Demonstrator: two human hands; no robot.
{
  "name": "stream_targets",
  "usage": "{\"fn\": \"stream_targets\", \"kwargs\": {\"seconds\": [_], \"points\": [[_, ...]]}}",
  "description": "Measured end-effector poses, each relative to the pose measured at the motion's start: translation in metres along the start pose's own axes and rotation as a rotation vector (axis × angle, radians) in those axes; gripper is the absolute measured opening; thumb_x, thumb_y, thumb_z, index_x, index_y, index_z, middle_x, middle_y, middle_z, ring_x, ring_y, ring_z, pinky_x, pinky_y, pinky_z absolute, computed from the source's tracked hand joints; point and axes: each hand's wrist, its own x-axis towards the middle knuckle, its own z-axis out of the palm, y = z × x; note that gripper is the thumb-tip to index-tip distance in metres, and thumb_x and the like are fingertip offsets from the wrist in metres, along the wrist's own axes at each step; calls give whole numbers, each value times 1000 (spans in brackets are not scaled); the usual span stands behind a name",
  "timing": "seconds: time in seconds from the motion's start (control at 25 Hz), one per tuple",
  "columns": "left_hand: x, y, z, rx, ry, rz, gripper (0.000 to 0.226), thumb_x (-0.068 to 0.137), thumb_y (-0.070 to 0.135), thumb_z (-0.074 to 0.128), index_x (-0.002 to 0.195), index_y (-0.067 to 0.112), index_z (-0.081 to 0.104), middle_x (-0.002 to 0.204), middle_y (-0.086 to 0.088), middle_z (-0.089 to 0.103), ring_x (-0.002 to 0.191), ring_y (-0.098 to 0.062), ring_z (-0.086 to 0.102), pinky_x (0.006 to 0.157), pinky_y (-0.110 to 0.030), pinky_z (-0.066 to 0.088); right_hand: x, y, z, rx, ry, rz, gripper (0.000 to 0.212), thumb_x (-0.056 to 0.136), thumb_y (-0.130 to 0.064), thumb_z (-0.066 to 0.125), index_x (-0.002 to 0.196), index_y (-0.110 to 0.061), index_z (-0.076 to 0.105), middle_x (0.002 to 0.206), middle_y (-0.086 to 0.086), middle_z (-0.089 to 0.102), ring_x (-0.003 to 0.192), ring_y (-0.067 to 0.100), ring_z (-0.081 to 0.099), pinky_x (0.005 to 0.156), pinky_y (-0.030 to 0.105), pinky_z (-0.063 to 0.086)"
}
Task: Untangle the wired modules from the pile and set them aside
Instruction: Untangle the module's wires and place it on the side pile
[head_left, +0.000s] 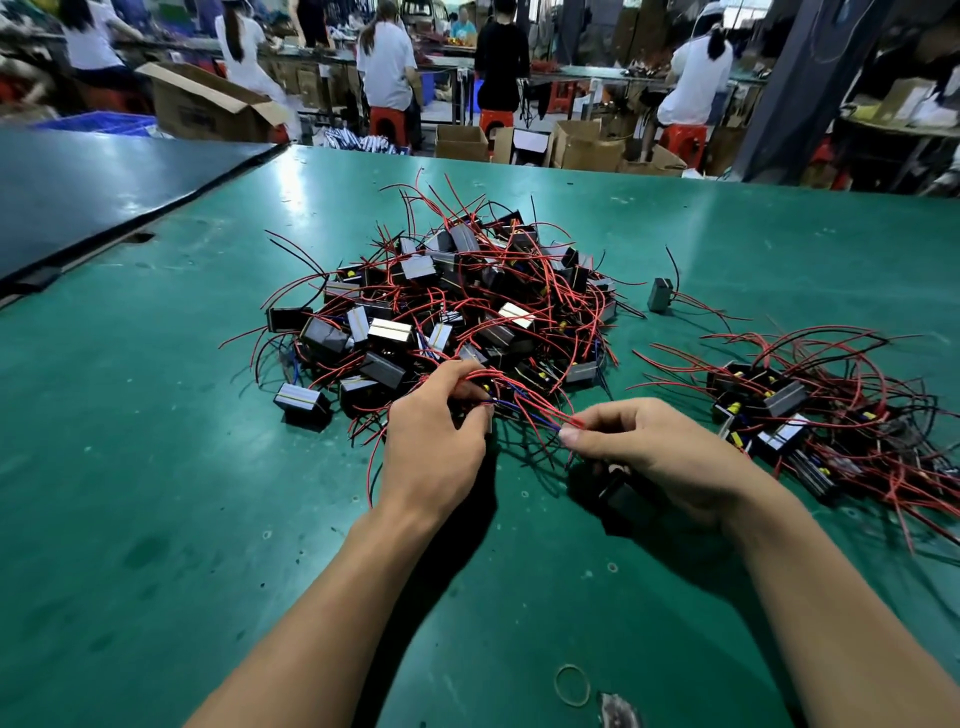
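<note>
A tangled pile of black box modules with red, black and blue wires (447, 312) lies in the middle of the green table (156, 467). At the pile's near edge my left hand (436, 441) grips a bundle of red wires. My right hand (654, 452) pinches the ends of red and blue wires between thumb and forefinger, and a black module (618, 491) sits under its palm. A smaller heap of separated modules (810, 415) lies to the right. One single module (661, 294) stands apart between the two heaps.
A rubber band (573, 685) and a small scrap (618, 711) lie near the table's front edge. A dark panel (104, 192) adjoins the table at far left. Beyond the far edge are cardboard boxes (208, 109), red stools and several people at benches.
</note>
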Motion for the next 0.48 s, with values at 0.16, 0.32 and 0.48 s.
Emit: {"fn": "stream_targets", "kwargs": {"seconds": [0.16,0.32,0.48], "points": [[0,-1,-1,-57,56,-29,30,86,5,69,104,29,69,84,15,72,62,3,62,73,-35,59,-5,-3,-7,64,-118,88,37,80,-12,76,116,-11,67,100,12,75,85,20,68,57,19,47],[-2,1,-4,-61,64,-36,33,88,4,66,105,33,67,88,14,73,53,5,57,70,-43,60,-8,-6,-20,228,-15,54,23,96,1,57,118,-6,61,103,21,75,89,31,75,61,29,60],[-3,6,-5,-60,73,-43,37,87,5,68,108,36,64,90,14,72,60,-4,62,71,-43,60,-4,-3,-17,59,203,-13,13,95,2,62,105,-5,65,90,14,76,73,20,74,60,28,60]]}}
